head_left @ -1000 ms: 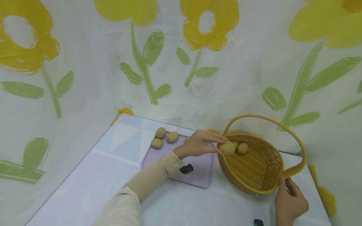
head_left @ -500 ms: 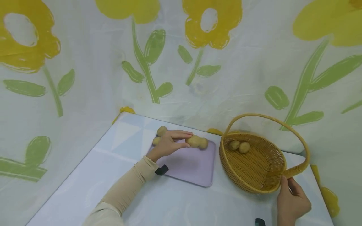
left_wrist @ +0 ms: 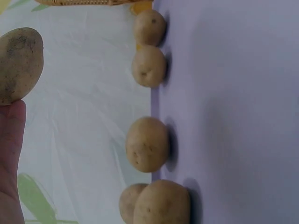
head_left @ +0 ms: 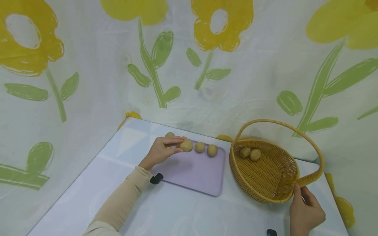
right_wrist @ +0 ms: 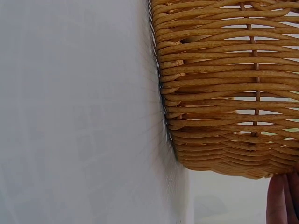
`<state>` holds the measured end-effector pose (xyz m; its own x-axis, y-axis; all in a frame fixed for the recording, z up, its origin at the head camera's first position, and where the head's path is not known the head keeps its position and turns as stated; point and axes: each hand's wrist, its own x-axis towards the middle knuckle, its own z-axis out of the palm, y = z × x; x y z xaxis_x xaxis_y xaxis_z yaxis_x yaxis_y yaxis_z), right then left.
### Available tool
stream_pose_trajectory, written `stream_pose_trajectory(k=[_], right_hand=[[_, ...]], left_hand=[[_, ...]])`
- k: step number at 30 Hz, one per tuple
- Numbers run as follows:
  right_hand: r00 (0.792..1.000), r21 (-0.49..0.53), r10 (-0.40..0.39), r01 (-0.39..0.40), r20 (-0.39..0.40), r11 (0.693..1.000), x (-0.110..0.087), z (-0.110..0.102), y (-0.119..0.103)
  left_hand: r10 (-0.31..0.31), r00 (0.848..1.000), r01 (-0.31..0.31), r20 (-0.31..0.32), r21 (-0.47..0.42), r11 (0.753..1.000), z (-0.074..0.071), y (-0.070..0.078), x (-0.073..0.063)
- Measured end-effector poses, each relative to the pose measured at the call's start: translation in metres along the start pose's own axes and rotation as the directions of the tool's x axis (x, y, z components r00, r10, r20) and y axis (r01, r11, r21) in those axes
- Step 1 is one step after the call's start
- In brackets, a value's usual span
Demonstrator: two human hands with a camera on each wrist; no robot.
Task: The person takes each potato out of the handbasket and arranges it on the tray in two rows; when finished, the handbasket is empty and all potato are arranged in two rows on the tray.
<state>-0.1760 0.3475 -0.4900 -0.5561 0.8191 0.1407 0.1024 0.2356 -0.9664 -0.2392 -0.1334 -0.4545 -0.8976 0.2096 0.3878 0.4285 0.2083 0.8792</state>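
Note:
My left hand [head_left: 159, 151] pinches a potato [head_left: 186, 146] between thumb and fingers, over the lilac tray [head_left: 196, 173]. In the left wrist view this held potato [left_wrist: 19, 65] is apart from the tray, with the thumb against it. Two potatoes sit to its right along the tray's far side, a smaller potato [head_left: 199, 147] and a rounder potato [head_left: 212, 150]. More potatoes [left_wrist: 147, 144] show there in the left wrist view, partly hidden from the head by my hand. My right hand [head_left: 307, 209] grips the wicker basket [head_left: 242, 185] at its rim by the handle's base.
Two potatoes [head_left: 255, 154] lie inside the basket at its far left. The basket's tall handle [head_left: 283, 124] arches over it. A flowered cloth [head_left: 236, 98] hangs behind the pale table [head_left: 165, 213]. Dark wrist camera parts [head_left: 156, 178] show below the left hand.
My left hand has carried the potato leftward from over the basket's left rim to above the tray's far side. The right hand keeps its grip on the basket.

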Motion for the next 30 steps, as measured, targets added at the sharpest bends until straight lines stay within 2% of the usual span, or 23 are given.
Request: stream_pose_trajectory(k=[12, 19, 24, 30], right_hand=[[1.000, -0.034, 0.027, -0.027, 0.005, 0.999, 0.000, 0.000, 0.000], [1.000, -0.031, 0.000, 0.000, 0.005, 1.000, 0.000, 0.000, 0.000], [1.000, -0.017, -0.013, 0.013, 0.003, 1.000, 0.001, 0.000, 0.001], [1.000, -0.005, -0.019, 0.019, 0.005, 1.000, 0.001, -0.001, 0.000]], left_hand=[[-0.064, 0.997, 0.064, -0.040, -0.002, 0.998, -0.010, -0.017, -0.004], [-0.060, 0.997, 0.060, -0.039, -0.002, 0.998, -0.012, -0.026, -0.004], [-0.101, 0.994, 0.101, -0.031, -0.001, 0.995, -0.013, -0.035, -0.003], [-0.141, 0.990, 0.143, -0.032, 0.068, 0.987, -0.013, -0.042, -0.001]])
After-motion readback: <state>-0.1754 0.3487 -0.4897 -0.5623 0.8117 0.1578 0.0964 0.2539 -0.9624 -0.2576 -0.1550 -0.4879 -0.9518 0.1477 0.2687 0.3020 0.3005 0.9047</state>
